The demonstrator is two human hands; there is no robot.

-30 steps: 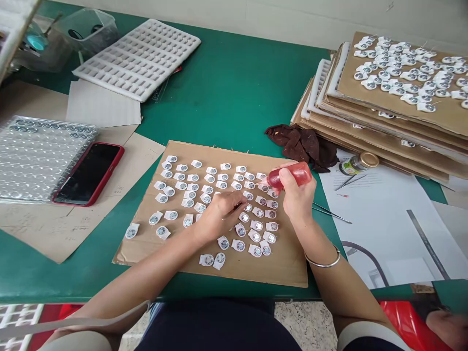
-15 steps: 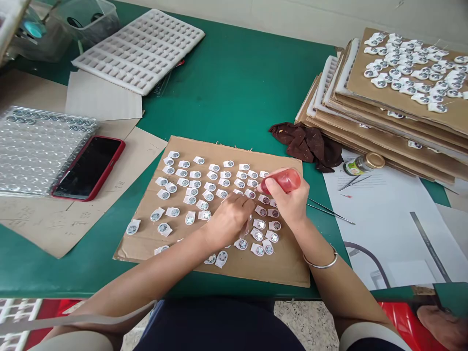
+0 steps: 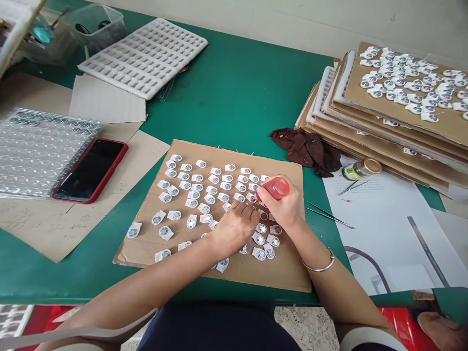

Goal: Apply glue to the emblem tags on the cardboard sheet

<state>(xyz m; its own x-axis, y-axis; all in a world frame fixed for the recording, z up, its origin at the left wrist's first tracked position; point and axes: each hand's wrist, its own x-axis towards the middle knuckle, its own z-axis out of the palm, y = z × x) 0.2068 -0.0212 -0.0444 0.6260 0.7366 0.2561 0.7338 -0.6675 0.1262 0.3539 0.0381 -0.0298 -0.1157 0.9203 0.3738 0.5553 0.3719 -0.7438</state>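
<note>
The right hand (image 3: 287, 209) was closed around the red bottle (image 3: 280, 186). The bottle leaned with its thin end toward the left hand (image 3: 236, 226), just beside it, over the round bits (image 3: 261, 228) on the brown card (image 3: 285, 273). The left fingers were bunched; I could not tell if they pinched anything.

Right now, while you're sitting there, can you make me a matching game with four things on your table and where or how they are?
Things:
1. Squeeze bottle
2. Smartphone
3. Glass jar
4. Crumpled cloth

Places and states:
A. Lying on its side on the white printed paper
B. Dark brown, beside the cardboard stack
C. Held in the right hand
D. Dark screen, red case

Right pairs: 1-C, 2-D, 3-A, 4-B
</note>
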